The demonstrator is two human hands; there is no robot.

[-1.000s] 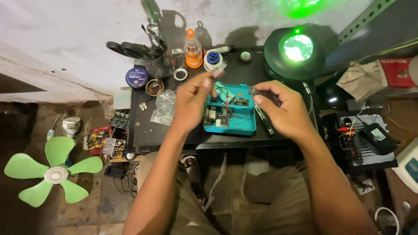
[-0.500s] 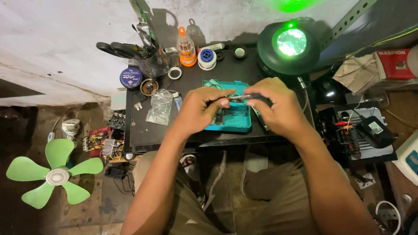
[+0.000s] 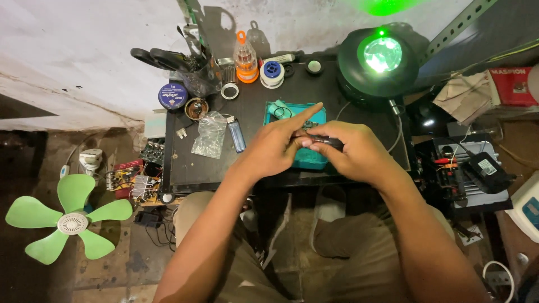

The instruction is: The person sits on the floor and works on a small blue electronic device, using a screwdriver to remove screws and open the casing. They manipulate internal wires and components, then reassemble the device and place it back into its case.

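- Both hands meet over the teal tray (image 3: 311, 160) near the middle of the black tabletop (image 3: 185, 168); the right hand (image 3: 351, 151) is closed around a slim dark tool (image 3: 320, 141) lying roughly level, its tip aimed left.
- The left hand (image 3: 278, 147) pinches at that tool's tip, index finger stretched out toward the tray's far edge (what sits under the fingers is hidden, so I cannot tell what part is being worked).
- Risk one, as I judge it: the tip skids off a small fastener or joint, because the fingers block the view of the contact point.
- Risk two: the tray sits close to the front edge of the tabletop, so a hard push toward the body could shove it off onto the lap.
- Risk three: any tiny loose piece could bounce out of the tray and vanish to the floor.
- The clear plastic bag (image 3: 209, 134) and blue lighter (image 3: 237, 134) lie just to the left, apart from the hands; a sweeping left elbow could brush them.
- The green-lit lamp (image 3: 382, 59) stands at the back right, well apart.
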